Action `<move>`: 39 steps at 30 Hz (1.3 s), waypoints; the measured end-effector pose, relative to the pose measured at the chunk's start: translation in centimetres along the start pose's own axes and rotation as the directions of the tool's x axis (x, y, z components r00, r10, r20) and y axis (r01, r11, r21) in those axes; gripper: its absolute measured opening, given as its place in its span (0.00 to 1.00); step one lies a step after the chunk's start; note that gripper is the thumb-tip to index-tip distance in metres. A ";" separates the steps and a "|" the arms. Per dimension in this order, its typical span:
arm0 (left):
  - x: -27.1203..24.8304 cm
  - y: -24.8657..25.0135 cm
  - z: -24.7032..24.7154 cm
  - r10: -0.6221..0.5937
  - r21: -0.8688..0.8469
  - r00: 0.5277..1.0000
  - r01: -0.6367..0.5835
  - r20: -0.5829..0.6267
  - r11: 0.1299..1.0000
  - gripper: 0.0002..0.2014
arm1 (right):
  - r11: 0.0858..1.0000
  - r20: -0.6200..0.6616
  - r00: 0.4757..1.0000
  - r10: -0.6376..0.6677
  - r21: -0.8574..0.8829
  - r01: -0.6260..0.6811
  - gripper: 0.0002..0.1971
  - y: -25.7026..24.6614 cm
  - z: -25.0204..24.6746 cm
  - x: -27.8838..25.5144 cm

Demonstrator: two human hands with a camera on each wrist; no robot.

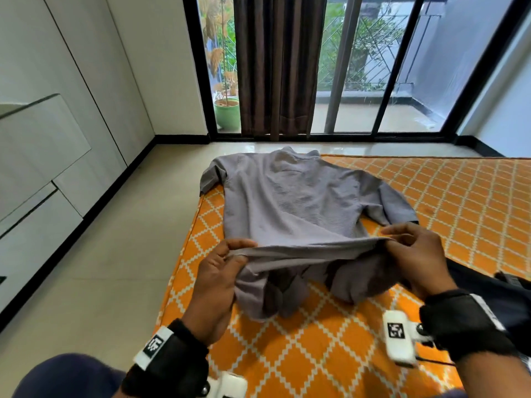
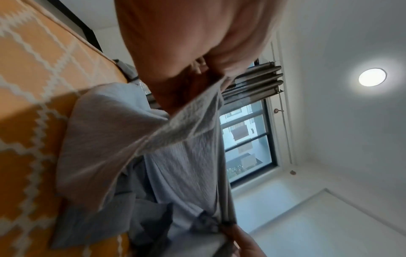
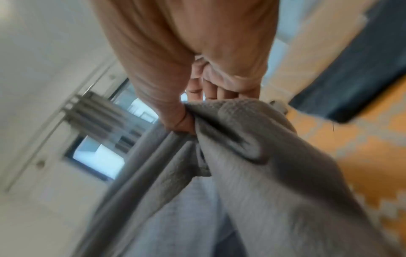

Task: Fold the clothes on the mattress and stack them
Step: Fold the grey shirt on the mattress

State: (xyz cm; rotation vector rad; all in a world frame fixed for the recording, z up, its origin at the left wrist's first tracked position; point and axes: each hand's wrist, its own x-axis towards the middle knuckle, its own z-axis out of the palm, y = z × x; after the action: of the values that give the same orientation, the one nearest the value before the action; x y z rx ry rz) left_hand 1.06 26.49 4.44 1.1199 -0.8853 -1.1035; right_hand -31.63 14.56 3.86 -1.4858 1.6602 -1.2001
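Grey shirt [image 1: 290, 202], orange white-latticed mattress [image 1: 448, 196]

Room beyond the bedding
Brown curtain [image 1: 275, 64] at top centre, green plant pot [image 1: 227, 112] left of it, white cabinets [image 1: 43, 139] at left, ceiling light [image 2: 372, 77] at upper right.

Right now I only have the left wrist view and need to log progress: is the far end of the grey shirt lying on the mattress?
Observer: Yes, the grey shirt lies collar-end away on the orange mattress, one sleeve hanging over the edge.
Operator: Is the right hand holding it?
Observer: The right hand pinches the near hem, opposite the left hand.
Operator: Anything else on the mattress?
Observer: A dark garment lies beside the right wrist.
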 end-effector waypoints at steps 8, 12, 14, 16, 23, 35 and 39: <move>-0.3 2.5 -4.8 0.218 0.670 0.967 -0.251 0.134 0.699 0.32 | 0.984 -0.030 0.984 -0.178 -0.026 0.177 0.24 -1.9 0.3 -0.9; 0.0 3.1 -7.0 0.173 0.842 0.960 -0.277 0.220 0.463 0.41 | 0.937 0.166 0.957 -0.239 -0.220 0.272 0.42 -2.8 -0.8 -1.4; 0.3 2.9 -8.0 0.153 0.888 0.957 -0.287 0.247 0.359 0.39 | 0.897 0.220 0.940 -0.261 -0.305 0.320 0.44 -2.2 -1.6 -1.0; 0.6 2.3 -8.8 0.208 0.922 0.949 -0.288 0.239 0.257 0.30 | 0.833 0.153 0.935 -0.320 -0.425 0.355 0.34 -1.4 -2.0 -0.6; -0.7 -2.3 -5.0 -0.157 0.958 0.950 -0.249 0.270 0.142 0.43 | 0.825 0.024 0.897 -0.441 -0.383 0.415 0.08 -1.3 -0.8 -0.6; -1.5 -3.0 -1.0 -0.075 0.981 0.979 -0.192 0.191 -0.009 0.13 | 0.903 0.205 0.896 -0.394 -0.096 0.419 0.14 -1.6 -1.7 -0.8; -0.8 0.6 -5.0 0.249 0.958 0.966 -0.005 -0.069 0.286 0.12 | 0.795 0.393 0.836 -0.384 -0.320 0.515 0.21 -1.2 -3.2 0.2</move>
State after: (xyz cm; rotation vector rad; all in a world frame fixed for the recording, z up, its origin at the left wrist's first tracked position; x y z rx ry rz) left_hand 5.75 28.51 3.90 2.0701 -1.5141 -0.1449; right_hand -34.00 15.12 6.28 -2.3187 1.4308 -0.7905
